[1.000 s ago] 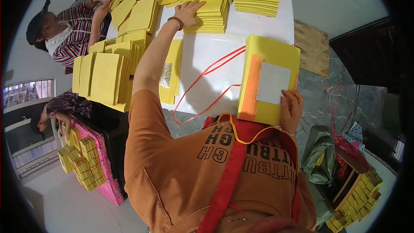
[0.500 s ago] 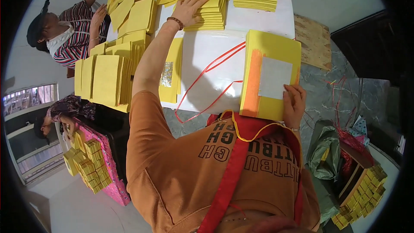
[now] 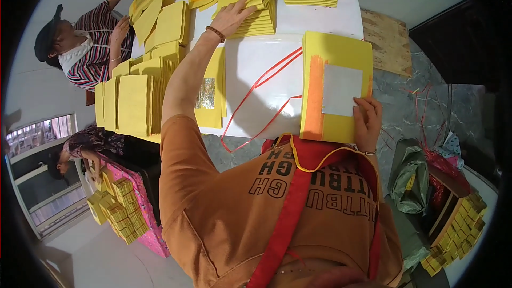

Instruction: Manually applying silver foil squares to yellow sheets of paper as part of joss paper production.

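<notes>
My left hand (image 3: 230, 18) lies palm down, fingers stretched out, on a stack of folded yellow paper (image 3: 256, 21) at the far side of the white table. My right hand (image 3: 368, 122) curls over the near right edge of a thick stack of yellow joss paper (image 3: 338, 48); its thumb is hidden. The top sheet carries a silver-grey square and an orange band. From that stack's left side a red plastic string (image 3: 242, 106) loops across the table. Under my left forearm, partly covered, is yellow paper with a shiny foil patch (image 3: 205, 93).
More yellow stacks (image 3: 133, 101) crowd the table's left side and far end. At the left, a person in a striped top (image 3: 98, 48) sits by the table; another bends over a pink-covered table (image 3: 146, 202). Green plastic bags (image 3: 409, 184) and yellow bundles (image 3: 461, 229) stand at the right.
My left hand stays on the far stack, its fingers slightly shifted. My right hand still holds the joss paper. The whole view has tilted a little.
</notes>
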Demonstrator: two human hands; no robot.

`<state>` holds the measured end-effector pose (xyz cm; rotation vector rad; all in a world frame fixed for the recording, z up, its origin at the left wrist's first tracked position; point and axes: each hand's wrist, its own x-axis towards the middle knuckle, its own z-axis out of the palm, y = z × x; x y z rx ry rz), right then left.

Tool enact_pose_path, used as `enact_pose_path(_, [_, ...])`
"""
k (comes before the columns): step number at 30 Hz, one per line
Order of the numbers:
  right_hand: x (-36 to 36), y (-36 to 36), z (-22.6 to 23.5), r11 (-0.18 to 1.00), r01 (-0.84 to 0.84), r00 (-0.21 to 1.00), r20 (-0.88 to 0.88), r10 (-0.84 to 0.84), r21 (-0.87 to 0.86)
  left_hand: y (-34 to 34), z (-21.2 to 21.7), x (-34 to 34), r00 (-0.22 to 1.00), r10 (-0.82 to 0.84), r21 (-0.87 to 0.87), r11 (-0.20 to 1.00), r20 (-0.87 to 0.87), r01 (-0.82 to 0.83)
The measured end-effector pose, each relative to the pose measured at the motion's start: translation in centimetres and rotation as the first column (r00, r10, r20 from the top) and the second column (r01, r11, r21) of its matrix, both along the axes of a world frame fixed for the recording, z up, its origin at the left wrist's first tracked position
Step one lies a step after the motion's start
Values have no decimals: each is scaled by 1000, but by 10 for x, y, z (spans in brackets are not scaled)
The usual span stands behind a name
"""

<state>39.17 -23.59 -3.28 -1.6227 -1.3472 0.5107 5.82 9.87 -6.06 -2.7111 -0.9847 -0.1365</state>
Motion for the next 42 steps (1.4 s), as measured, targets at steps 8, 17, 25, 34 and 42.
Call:
enact_pose_path(8, [1,-1,-2,1000,7,1000,-4,-7,-18,-6,15,5,994,-105,8,994,6,105])
enact_pose_path(17, [2,-2,-1,999,-14,1000,27,15,-45,-7,12,3,987,-155,108,983,33,151])
enact_pose_path(25, [1,-1,-5,999,11,1000,-24,-12,-42,-3,7,-1,986,-168,113,979,-5,167])
enact_pose_path(34, [2,1,-6,1000,4,999,32,-5,27,-3,5,-1,976,-203,126,969,-75,211])
enact_pose_path(42, [2,0,-9,1000,19,999,25,-20,24,-11,4,4,979,-204,120,971,-18,205])
